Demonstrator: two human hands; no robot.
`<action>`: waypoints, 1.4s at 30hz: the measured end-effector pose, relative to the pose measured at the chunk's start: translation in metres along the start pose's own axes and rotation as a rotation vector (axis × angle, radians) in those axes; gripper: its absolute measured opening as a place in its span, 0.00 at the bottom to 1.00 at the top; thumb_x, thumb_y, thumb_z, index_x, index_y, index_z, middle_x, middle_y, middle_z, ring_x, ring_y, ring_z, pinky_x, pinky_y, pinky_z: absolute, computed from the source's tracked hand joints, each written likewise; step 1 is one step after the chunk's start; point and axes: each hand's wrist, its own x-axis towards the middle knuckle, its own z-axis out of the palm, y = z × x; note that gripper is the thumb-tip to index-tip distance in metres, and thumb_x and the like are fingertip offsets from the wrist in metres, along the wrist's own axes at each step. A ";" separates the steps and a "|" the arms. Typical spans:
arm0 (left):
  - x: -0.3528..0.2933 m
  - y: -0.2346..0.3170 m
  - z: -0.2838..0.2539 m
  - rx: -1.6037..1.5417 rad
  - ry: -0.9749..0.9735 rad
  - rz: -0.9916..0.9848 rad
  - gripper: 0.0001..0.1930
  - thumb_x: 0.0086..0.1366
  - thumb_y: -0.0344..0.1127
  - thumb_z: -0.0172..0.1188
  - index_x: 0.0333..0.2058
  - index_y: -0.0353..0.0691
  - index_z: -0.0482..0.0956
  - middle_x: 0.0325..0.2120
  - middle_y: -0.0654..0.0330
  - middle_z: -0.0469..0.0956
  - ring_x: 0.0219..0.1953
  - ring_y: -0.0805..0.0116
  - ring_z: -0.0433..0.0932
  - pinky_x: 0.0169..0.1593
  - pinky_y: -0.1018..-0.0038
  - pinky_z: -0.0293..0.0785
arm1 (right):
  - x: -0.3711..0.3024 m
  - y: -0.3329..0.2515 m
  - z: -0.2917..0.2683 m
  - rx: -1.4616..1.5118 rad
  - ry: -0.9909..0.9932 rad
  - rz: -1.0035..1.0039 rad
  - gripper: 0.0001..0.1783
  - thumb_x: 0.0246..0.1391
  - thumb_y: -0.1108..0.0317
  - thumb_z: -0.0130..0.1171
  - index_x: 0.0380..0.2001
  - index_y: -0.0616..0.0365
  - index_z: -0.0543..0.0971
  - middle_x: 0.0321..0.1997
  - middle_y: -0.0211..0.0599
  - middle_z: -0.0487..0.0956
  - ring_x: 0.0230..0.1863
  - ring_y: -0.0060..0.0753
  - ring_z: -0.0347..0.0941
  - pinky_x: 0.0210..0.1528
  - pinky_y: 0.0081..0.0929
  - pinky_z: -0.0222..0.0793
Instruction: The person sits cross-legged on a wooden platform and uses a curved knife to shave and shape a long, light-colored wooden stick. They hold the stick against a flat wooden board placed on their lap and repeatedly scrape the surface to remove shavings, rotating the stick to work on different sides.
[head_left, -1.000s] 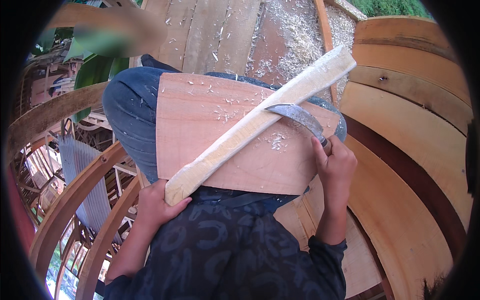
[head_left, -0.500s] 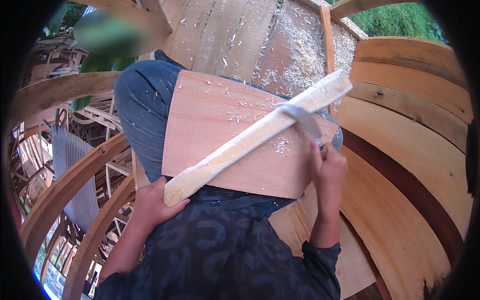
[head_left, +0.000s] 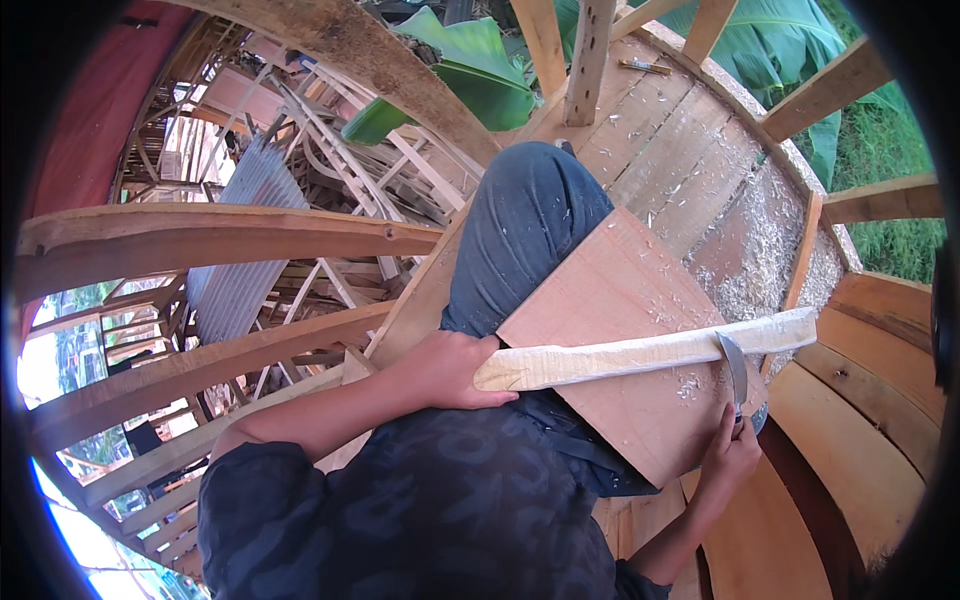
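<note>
A long pale wooden stick [head_left: 640, 350] with hewn faces lies across a flat plywood board [head_left: 620, 275] on my lap. My left hand [head_left: 450, 368] is closed round the near left end of the stick. In my right hand [head_left: 732, 447], at the board's right edge, is the handle of a curved knife [head_left: 735, 366]. Its blade points away from me, and the tip meets or overlaps the stick toward its far right end. Small wood shavings lie on the board around the blade. Most of the knife's handle is hidden in my fingers.
Curved hull planks [head_left: 860, 410] rise on my right, and ribs [head_left: 230, 232] stand on my left. Past my knee, a plank floor [head_left: 650, 150] carries a heap of shavings [head_left: 765, 240]. A corrugated sheet [head_left: 250, 235] and stacked timber are beyond the left ribs.
The view has swung left, so my lap, board and stick now appear farther right and rotated. The knife, blurred before, now shows sharply at the stick. Both hands keep their holds.
</note>
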 end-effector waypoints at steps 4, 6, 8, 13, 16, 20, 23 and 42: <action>0.005 -0.001 0.006 -0.036 -0.001 0.000 0.36 0.51 0.65 0.61 0.37 0.30 0.76 0.23 0.45 0.79 0.27 0.44 0.79 0.34 0.58 0.76 | -0.016 -0.011 -0.003 0.028 -0.013 -0.028 0.26 0.59 0.50 0.55 0.19 0.64 0.74 0.14 0.45 0.73 0.17 0.50 0.71 0.22 0.43 0.63; 0.006 0.000 0.006 -0.042 -0.021 -0.002 0.36 0.51 0.65 0.62 0.37 0.30 0.76 0.23 0.45 0.79 0.27 0.44 0.79 0.34 0.58 0.76 | -0.026 -0.015 0.004 -0.004 0.006 -0.217 0.26 0.59 0.50 0.55 0.19 0.64 0.74 0.14 0.46 0.73 0.16 0.50 0.70 0.21 0.43 0.62; 0.005 0.001 0.004 -0.038 -0.043 -0.008 0.35 0.51 0.65 0.62 0.36 0.31 0.76 0.23 0.45 0.79 0.27 0.44 0.79 0.33 0.58 0.76 | -0.019 -0.011 0.003 0.038 0.060 -0.195 0.28 0.60 0.49 0.54 0.19 0.65 0.73 0.13 0.45 0.72 0.15 0.47 0.68 0.20 0.41 0.60; 0.008 0.002 0.003 -0.035 -0.006 0.022 0.34 0.50 0.64 0.62 0.33 0.31 0.76 0.22 0.46 0.79 0.26 0.45 0.79 0.31 0.58 0.75 | 0.015 0.020 -0.018 0.103 0.089 0.090 0.27 0.60 0.51 0.54 0.19 0.65 0.72 0.15 0.50 0.73 0.17 0.53 0.70 0.21 0.42 0.61; 0.007 0.000 0.005 -0.034 -0.001 0.032 0.34 0.50 0.65 0.62 0.32 0.31 0.75 0.22 0.47 0.78 0.25 0.46 0.79 0.31 0.59 0.75 | -0.015 -0.006 0.000 0.053 -0.063 -0.188 0.24 0.58 0.53 0.58 0.18 0.63 0.71 0.15 0.50 0.71 0.19 0.56 0.70 0.23 0.44 0.62; 0.006 0.004 0.005 -0.036 0.044 0.060 0.34 0.50 0.65 0.62 0.31 0.31 0.75 0.21 0.47 0.78 0.24 0.46 0.79 0.30 0.60 0.75 | -0.007 -0.004 0.001 0.021 -0.055 -0.176 0.25 0.58 0.53 0.58 0.18 0.64 0.70 0.12 0.47 0.67 0.16 0.50 0.64 0.21 0.40 0.59; 0.009 0.009 0.002 -0.044 0.001 0.028 0.35 0.50 0.65 0.62 0.30 0.30 0.75 0.21 0.47 0.78 0.24 0.46 0.79 0.30 0.60 0.75 | -0.006 -0.007 -0.003 0.016 -0.044 -0.123 0.26 0.58 0.53 0.57 0.17 0.64 0.70 0.10 0.45 0.65 0.14 0.46 0.61 0.20 0.39 0.57; 0.003 0.002 0.006 0.006 0.028 -0.016 0.32 0.48 0.62 0.66 0.32 0.33 0.76 0.20 0.46 0.77 0.26 0.46 0.79 0.32 0.58 0.75 | 0.012 0.024 -0.008 0.178 0.161 0.113 0.27 0.57 0.47 0.57 0.18 0.61 0.72 0.13 0.49 0.69 0.18 0.54 0.68 0.23 0.40 0.63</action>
